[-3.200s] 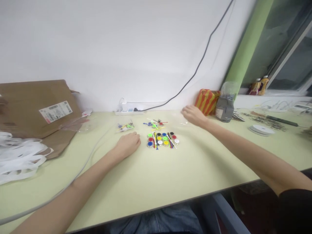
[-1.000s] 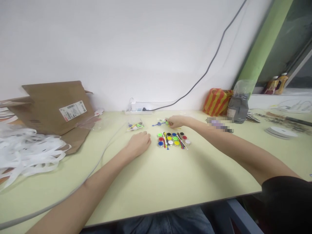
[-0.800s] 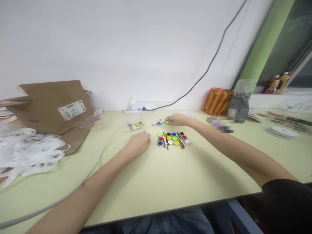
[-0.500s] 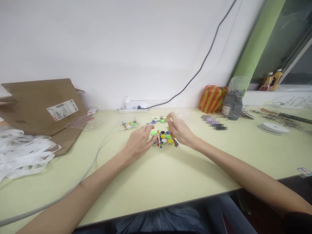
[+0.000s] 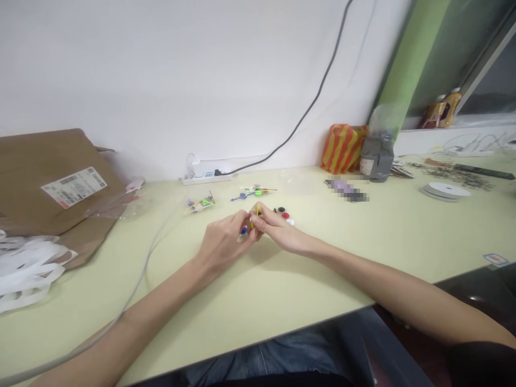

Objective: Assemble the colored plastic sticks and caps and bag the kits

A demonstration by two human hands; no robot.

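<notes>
My right hand pinches a thin yellow plastic piece, which points upward between its fingers. My left hand meets it from the left, with its fingers curled and their tips against the right fingertips. Whether the left fingers also grip the yellow piece is hidden. Small round coloured discs lie on the table behind and beside my right hand, partly covered by it. A blue disc shows by my left fingers. Farther back lie a blue arrow-shaped piece and a green round piece.
A small clear packet of coloured pieces lies left of centre. A grey cable crosses the table near my left arm. Cardboard and white strips are at left; a striped bag and white reel are at right.
My hands have come together over the discs; before, they were apart. My right hand has moved left with the yellow piece. The view has shifted slightly.
</notes>
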